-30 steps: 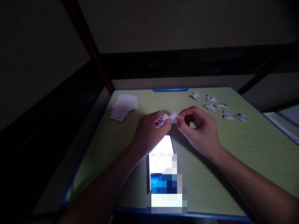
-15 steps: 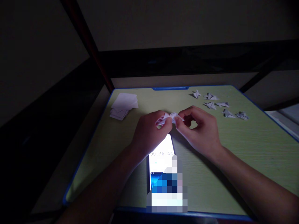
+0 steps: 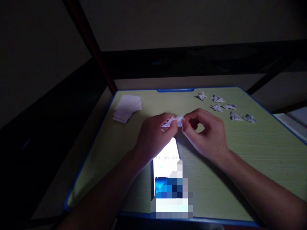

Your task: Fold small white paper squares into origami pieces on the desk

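Note:
Above the middle of a pale green table (image 3: 251, 153) with a blue rim, both my hands pinch one small folded white paper piece (image 3: 173, 121). My left hand (image 3: 153, 137) grips its left end between thumb and fingers. My right hand (image 3: 206, 134) pinches its right end with thumb and forefinger, the other fingers curled. Most of the paper is hidden by my fingertips.
A lit phone (image 3: 166, 166) lies flat under my hands, showing a timer. A stack of white paper squares (image 3: 126, 108) sits at the far left. Several finished folded paper figures (image 3: 225, 107) are spread at the far right. Dark bed-frame bars stand behind the table.
My right fingers have closed in over the paper's right tip, so less of it shows. The timer went from 00:36:43 to 00:36:44. The hands stay in place.

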A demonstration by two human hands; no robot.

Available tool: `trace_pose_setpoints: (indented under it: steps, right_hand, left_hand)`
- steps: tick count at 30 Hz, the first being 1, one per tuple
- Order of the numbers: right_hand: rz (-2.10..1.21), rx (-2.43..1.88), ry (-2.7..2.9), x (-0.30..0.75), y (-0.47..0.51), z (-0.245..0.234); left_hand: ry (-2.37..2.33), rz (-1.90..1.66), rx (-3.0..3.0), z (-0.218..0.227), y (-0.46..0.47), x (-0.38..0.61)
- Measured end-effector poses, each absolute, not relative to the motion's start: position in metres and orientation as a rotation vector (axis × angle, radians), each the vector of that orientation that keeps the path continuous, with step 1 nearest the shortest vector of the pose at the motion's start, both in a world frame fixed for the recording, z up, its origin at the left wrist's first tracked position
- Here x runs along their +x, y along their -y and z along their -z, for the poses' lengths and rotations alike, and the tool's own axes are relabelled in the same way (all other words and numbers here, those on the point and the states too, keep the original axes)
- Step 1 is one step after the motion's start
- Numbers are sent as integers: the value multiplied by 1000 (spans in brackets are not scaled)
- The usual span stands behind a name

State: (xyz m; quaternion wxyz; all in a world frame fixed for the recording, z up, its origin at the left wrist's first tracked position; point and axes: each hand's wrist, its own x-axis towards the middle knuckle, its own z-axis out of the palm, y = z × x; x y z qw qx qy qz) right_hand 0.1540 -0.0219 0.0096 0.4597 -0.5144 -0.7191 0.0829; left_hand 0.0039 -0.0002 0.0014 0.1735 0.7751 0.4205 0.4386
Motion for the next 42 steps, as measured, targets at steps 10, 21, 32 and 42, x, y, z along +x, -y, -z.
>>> trace_pose_setpoints:
  steps: [10, 21, 32, 42]
  right_hand:
    - [-229, -1285, 1742, 154, 20, -8]
    - [-261, -1249, 1782, 154, 21, -8]
    - [-202, -1254, 1831, 155, 21, -10]
    - [-490, -1211, 1752, 155, 21, -7]
  left_hand:
    - [-1160, -1261, 2283, -2, 0, 4]
    - [-1159, -1229, 2225, -1, 0, 4]
    - [-1183, -1235, 2255, -1, -1, 3]
    - [-1285, -1239, 2199, -2, -3, 1]
